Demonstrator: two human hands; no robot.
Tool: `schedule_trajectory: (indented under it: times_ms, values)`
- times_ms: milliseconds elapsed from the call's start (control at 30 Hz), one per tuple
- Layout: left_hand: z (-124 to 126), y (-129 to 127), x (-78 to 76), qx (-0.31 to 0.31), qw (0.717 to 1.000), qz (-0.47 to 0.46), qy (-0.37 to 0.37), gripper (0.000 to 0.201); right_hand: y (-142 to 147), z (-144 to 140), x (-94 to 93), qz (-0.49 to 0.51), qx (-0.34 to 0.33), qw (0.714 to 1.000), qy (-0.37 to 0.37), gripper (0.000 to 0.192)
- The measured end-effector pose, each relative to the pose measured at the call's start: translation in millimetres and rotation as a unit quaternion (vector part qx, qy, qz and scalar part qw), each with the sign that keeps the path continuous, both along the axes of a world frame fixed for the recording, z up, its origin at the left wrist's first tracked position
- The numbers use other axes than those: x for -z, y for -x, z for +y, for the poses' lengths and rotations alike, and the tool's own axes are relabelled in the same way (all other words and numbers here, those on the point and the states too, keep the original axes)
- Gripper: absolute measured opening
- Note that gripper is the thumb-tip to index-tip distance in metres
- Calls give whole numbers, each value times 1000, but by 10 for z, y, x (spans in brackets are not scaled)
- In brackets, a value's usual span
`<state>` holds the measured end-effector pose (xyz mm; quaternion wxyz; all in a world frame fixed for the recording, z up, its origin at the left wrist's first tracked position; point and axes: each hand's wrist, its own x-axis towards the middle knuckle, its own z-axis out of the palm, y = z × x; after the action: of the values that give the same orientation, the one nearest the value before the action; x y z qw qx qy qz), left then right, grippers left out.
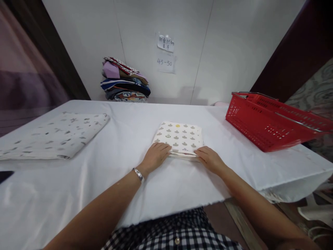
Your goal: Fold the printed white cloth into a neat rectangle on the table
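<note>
White cotton-looking folded cloth (179,139) with little grey shapes printed on it sits near the middle of the desk (130,173), and both hands are on its near edge. Left hand (155,156) lies flat with fingers spread loosely over the near left corner, palm down, not really gripping, just pressing. Right hand (209,159) does the same on the near right corner, fingers together and resting on the edge, so both are open and flat on the fabric. A silver bracelet (138,174) is on the left wrist. Going outward, a bigger folded sheet (56,136) with a grey print lies well off to the left on the same white desk cover. A red plastic basket (273,121) sits at the right end, tilted a bit, well apart from the cloth. Back against the wall there's a stack of folded clothes (125,81) in mixed colours, and two paper notes (165,52) stuck up above it to the right.
</note>
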<state>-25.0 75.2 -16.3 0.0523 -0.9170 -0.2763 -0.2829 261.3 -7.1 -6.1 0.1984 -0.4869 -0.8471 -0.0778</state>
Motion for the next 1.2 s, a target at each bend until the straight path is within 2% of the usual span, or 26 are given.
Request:
schedule_trajectory:
  times_ms: [100, 167, 267, 333, 367, 467, 533, 600, 900, 1067, 1200]
  values:
    - [12, 1, -7, 4, 1000, 6, -3, 23, 9, 85, -146, -31, 13, 999, 41, 23]
    - [21, -7, -23, 0, 1000, 7, -12, 22, 20, 176, -284, -59, 28, 997, 38, 23]
    - [27, -17, -44, -23, 999, -11, -34, 24, 30, 313, -411, -39, 70, 995, -58, 24]
    - [21, -16, -45, -32, 999, -11, -42, 25, 29, 354, -362, -12, 74, 990, -117, 24]
    - [15, -12, -41, -33, 999, -5, -41, 25, 25, 351, -297, -13, 56, 991, -124, 23]
    - [-8, 3, -18, -25, 999, 22, -22, 25, -1, 258, -37, -40, -15, 996, -84, 21]
    - [-22, 9, -6, -14, 999, 33, -11, 26, -23, 166, 86, -37, -8, 997, -66, 21]
    - [-30, 8, -5, -8, 999, 37, -2, 27, -34, 90, 118, -37, 10, 998, -55, 21]
    - [-45, 40, -23, 13, 999, 29, 21, 25, 48, 15, -105, -66, 14, 997, 46, 21]
    - [-43, 64, -37, 24, 999, 28, 39, 27, 161, 25, -173, -92, 52, 992, 70, 22]
    - [-43, 46, -56, 15, 998, 26, 47, 25, 180, 71, -269, -98, 43, 990, 97, 18]
